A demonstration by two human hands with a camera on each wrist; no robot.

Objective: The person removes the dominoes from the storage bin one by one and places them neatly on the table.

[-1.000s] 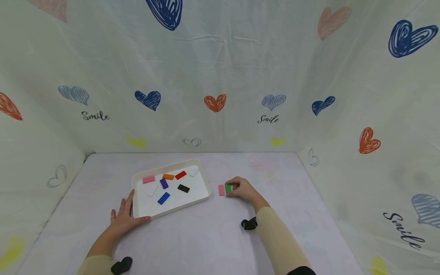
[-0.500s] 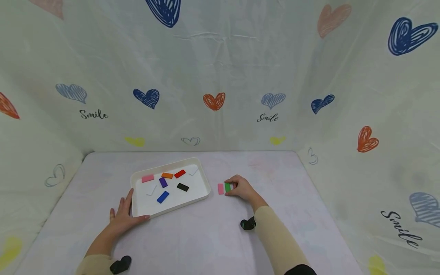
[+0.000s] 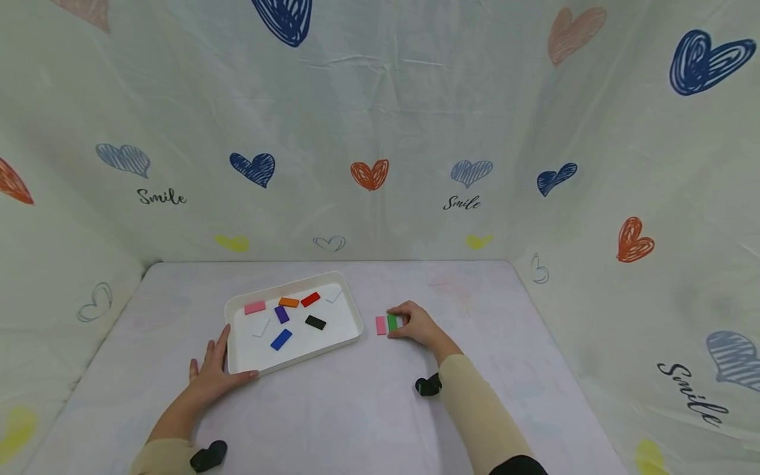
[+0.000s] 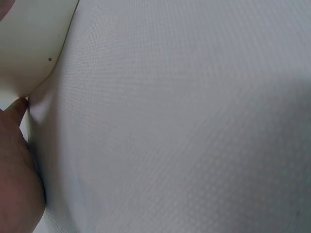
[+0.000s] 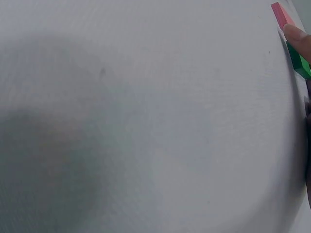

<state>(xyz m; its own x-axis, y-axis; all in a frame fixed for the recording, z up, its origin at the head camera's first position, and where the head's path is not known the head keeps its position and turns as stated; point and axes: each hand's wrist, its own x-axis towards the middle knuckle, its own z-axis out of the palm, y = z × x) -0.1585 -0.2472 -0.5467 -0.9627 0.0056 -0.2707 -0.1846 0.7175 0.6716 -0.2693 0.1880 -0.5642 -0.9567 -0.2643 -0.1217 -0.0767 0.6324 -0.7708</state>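
My right hand point(image 3: 418, 326) pinches a green block point(image 3: 392, 322) between thumb and fingers, on the table to the right of the tray. Just left of it lies a pink block point(image 3: 380, 325); in the right wrist view the green block point(image 5: 297, 61) and the pink block point(image 5: 282, 15) stand end to side near a fingertip. With fingers spread, my left hand point(image 3: 208, 382) rests against the near left corner of the white tray point(image 3: 309, 357), thumb along its front edge. The left wrist view shows part of that hand point(image 4: 17, 170) beside the tray wall point(image 4: 34, 48).
Inside the tray lie several flat blocks: pink point(image 3: 255, 307), orange point(image 3: 289, 303), red point(image 3: 311, 299), purple point(image 3: 282, 315), black point(image 3: 316, 322), blue point(image 3: 282, 340) and faint white ones point(image 3: 261, 327). A heart-printed cloth point(image 3: 404, 132) hangs behind the table point(image 3: 332, 422).
The head view has shifted slightly. Both hands, the green block and the tray hold the same places relative to each other.
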